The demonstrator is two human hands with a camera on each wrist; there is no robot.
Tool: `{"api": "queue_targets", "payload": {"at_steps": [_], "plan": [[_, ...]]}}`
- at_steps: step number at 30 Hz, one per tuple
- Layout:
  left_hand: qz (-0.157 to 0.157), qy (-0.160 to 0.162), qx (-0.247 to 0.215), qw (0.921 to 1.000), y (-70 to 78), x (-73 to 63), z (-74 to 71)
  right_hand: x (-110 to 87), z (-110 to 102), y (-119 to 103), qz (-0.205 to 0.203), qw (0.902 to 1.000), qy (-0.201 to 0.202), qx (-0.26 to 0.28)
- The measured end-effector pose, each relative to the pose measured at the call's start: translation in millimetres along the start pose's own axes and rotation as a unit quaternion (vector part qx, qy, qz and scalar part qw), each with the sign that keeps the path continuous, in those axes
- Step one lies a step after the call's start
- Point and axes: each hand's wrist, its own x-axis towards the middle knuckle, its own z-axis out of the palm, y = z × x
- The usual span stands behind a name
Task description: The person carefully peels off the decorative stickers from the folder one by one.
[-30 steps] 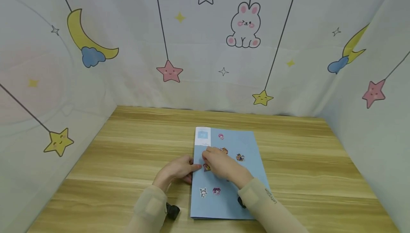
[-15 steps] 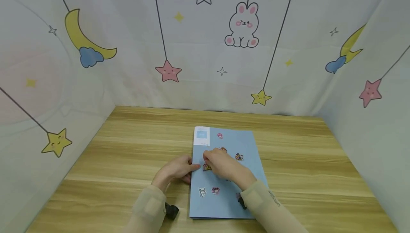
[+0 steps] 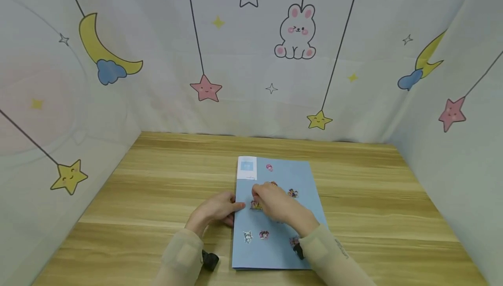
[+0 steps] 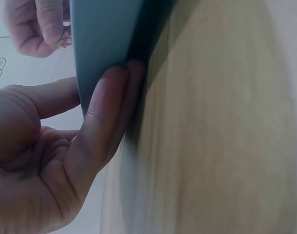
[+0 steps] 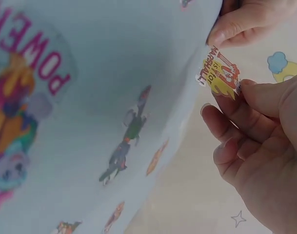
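Note:
A blue folder (image 3: 255, 255) with a white label at its upper left lies on the table, dotted with cartoon stickers. At its left edge my left hand (image 3: 218, 207) grips it, thumb on the cover and fingers beneath, as the left wrist view shows of the folder (image 4: 107, 34). Over the cover, my right hand (image 3: 280, 202) pinches a yellow and red "Marshall" sticker (image 5: 220, 73) between thumb and forefinger. In the right wrist view this sticker stands up from the cover, its far end close to the left thumb (image 5: 236, 25). Whether that end still sticks cannot be seen.
Other stickers stay flat on the cover, among them a white character sticker (image 3: 247, 236), a purple-red one (image 3: 264, 235) and a large "POWER" one (image 5: 16, 112). The wooden table (image 3: 173, 168) meets a printed white curtain (image 3: 165, 102) behind. Black wrist-camera parts (image 3: 210, 260) sit by the sleeves.
My right hand has shifted slightly to the right over the cover with the pinched sticker, more of which shows now. The left hand keeps its grip on the folder's edge.

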Motion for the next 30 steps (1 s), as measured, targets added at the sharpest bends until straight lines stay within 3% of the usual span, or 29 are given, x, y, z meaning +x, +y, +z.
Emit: {"api": "queue_targets", "payload": {"at_steps": [9,19,30], "plan": [[-0.002,-0.001,-0.010,1.0000,0.7,0.3,1.7,-16.1,-10.9,10.2,0.032,0.9980,0.047,0.027],[0.001,-0.003,-0.005,1.0000,0.7,1.2,1.9,-50.8,-24.7,57.8,0.051,0.9861,0.142,0.070],[-0.002,-0.002,-0.013,0.9999,3.3,-2.0,1.8,-93.7,-37.3,120.0,0.097,0.9835,0.137,0.066]]}}
